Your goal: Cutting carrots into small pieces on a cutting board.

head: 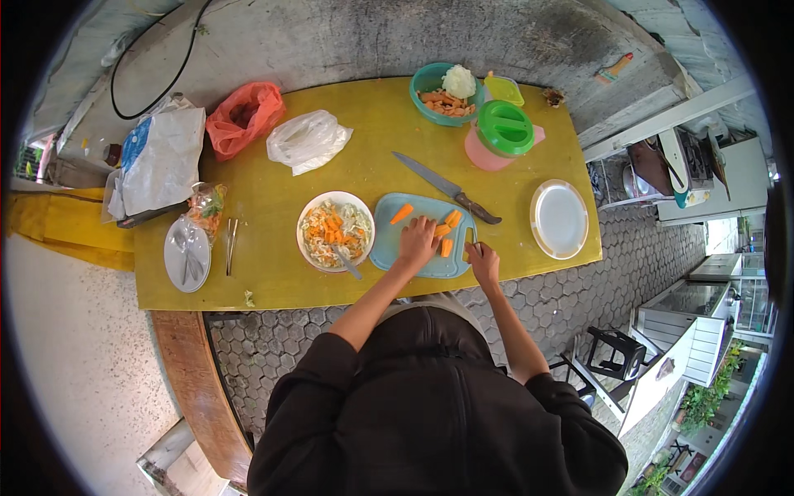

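A light-blue plastic cutting board (pixel 397 204) lies in front of me with several carrot pieces (pixel 453 218) on it. My left hand (pixel 419 240) rests on the board, its fingertips on a carrot piece (pixel 442 230). At the board's right edge, my right hand (pixel 484 263) grips a small knife (pixel 475 232), its thin blade pointing away from me. A white bowl (pixel 300 248) stands left of the board. It holds shredded vegetables topped with cut carrot (pixel 333 232), and a spoon or similar utensil (pixel 347 263) leans out over its rim.
On the yellow table (pixel 260 204), a large kitchen knife (pixel 434 177) lies behind the board. A pink jug with green lid (pixel 496 142), a teal bowl of peelings (pixel 417 102) and a white plate (pixel 559 217) are rightward. Plastic bags (pixel 310 141) and a plate with spoons (pixel 180 276) are leftward.
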`<state>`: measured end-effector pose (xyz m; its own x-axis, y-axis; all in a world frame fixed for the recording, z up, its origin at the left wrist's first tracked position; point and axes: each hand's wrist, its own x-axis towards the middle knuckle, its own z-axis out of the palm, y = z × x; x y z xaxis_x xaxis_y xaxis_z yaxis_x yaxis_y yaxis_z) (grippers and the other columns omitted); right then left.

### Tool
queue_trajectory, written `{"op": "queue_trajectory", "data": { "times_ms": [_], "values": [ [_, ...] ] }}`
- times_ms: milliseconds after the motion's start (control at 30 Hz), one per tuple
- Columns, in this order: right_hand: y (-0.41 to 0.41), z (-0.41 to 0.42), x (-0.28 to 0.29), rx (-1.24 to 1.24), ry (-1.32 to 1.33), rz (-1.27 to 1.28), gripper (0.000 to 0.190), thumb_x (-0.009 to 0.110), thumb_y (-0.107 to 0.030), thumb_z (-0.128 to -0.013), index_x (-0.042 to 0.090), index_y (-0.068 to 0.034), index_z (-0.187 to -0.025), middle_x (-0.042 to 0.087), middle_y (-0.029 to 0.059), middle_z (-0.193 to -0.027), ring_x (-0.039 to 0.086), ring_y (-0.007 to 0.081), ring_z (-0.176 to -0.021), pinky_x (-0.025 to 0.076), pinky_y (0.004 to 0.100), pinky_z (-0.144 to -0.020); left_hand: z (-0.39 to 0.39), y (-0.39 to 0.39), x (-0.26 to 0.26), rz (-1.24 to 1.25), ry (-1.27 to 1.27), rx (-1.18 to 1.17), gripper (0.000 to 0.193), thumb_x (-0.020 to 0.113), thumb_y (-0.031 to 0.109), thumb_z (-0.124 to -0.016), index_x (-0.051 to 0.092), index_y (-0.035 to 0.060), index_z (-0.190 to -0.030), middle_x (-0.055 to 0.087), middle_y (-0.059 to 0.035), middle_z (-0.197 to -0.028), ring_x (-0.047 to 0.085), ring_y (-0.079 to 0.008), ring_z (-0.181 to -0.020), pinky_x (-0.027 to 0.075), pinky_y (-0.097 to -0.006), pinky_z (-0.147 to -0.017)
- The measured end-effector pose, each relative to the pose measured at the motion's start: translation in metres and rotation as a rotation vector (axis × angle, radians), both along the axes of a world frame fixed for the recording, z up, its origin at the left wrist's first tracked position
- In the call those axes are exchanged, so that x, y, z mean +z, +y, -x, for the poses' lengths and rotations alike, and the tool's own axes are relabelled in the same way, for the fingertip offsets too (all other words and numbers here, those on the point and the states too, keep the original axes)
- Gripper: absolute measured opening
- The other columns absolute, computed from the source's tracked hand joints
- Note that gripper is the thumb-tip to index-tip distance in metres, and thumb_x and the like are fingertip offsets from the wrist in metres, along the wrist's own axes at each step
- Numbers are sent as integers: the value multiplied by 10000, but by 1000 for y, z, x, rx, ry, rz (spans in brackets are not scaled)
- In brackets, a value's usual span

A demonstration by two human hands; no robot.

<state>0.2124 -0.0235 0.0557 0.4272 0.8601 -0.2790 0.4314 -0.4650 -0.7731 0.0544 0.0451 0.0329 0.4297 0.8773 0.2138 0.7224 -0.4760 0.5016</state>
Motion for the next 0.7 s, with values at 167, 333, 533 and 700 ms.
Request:
{"op": "queue_trajectory", "data": {
  "times_ms": [167,333,533,700],
  "values": [
    [-28,-4,-14,-38,44,-21,307,558,-274,-784,579,11,-672,512,57,-501,506,111,-483,387,268,-467,-17,9,-6,93,205,-39,211,622,214,-708,559,70,-849,501,-59,-876,507,-223,-843,429,-376,-662],
    [-30,13,-11,48,81,16,329,547,-298,-802,594,13,-702,506,43,-502,494,100,-482,376,253,-464,8,7,-12,173,127,34,174,612,183,-711,553,73,-833,528,-60,-787,532,-230,-796,431,-387,-653],
    [-24,34,-10,182,80,94,443,475,-382,-845,577,25,-702,490,112,-507,507,170,-489,389,312,-495,27,-10,-10,66,-16,172,183,597,200,-726,555,80,-858,535,-64,-806,535,-240,-791,440,-391,-650],
    [-18,32,-7,41,169,128,535,390,-471,-858,590,1,-705,431,60,-467,456,138,-458,368,290,-468,2,0,-2,39,154,170,237,606,235,-715,558,78,-886,528,-63,-859,527,-238,-832,442,-391,-652]
  ]
}}
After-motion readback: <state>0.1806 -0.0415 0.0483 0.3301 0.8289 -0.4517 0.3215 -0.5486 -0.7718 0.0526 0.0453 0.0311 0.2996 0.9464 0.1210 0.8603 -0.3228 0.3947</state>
